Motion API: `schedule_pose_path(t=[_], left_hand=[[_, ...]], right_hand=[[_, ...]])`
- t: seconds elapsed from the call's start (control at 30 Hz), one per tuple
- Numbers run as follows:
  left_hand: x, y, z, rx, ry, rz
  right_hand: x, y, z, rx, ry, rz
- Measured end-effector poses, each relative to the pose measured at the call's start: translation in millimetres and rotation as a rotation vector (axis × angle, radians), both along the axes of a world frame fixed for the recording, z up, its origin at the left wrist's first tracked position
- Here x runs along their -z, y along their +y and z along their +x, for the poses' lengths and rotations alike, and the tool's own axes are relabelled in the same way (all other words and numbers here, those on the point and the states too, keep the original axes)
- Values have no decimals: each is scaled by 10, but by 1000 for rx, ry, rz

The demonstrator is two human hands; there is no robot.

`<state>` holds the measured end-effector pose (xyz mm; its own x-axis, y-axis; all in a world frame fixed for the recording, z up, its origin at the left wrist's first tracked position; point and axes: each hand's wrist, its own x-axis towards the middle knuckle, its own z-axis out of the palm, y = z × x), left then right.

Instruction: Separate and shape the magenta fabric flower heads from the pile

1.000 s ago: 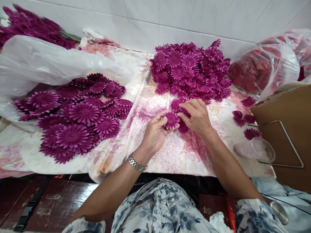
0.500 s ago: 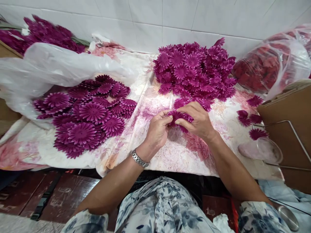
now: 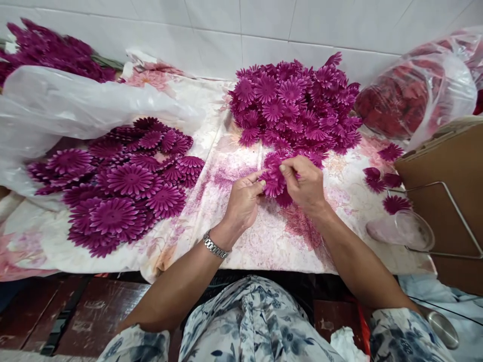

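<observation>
Both hands meet at the front edge of the small-flower pile (image 3: 298,108): the left hand (image 3: 241,203) and right hand (image 3: 307,183) pinch one purple petal piece (image 3: 272,185) between their fingers, seemingly separating or fitting layers, which calls for a delicate fingertip pull.

We note the small flower (image 3: 272,185), flat-faced a second ago, now pinched edge-on between closer-drawn left hand (image 3: 243,203) and right hand (image 3: 305,183).

Bright, even light; sharp centre, warped edges.
</observation>
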<state>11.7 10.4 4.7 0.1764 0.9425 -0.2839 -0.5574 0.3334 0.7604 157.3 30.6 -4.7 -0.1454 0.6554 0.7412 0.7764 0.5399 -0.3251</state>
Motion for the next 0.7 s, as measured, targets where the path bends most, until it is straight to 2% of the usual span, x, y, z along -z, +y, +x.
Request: schedule_pose_path(t=[0.1, 0.17, 0.23, 0.33, 0.37, 0.43, 0.57, 0.7], left_hand=[[-25, -5, -27, -12, 17, -50], [-40, -3, -38, -33, 20, -59], [-48, -1, -43, -52, 11, -37], [-42, -5, -43, -28, -21, -11], [-37, -9, -42, -12, -31, -18], [-26, -19, -38, 9, -45, -37], [-9, -26, -27, 21, -44, -29], [-1, -17, -35, 21, 31, -33]], right_hand=[[-24, 61, 155, 237, -54, 40], [-56, 63, 206, 266, -95, 71], [-82, 29, 170, 125, -111, 71], [-73, -41, 5, -193, -162, -44], [-57, -58, -53, -249, -169, -78], [-20, -72, -134, -262, -164, -81], [19, -25, -106, -169, -109, -15], [-12, 62, 103, 160, -37, 43]])
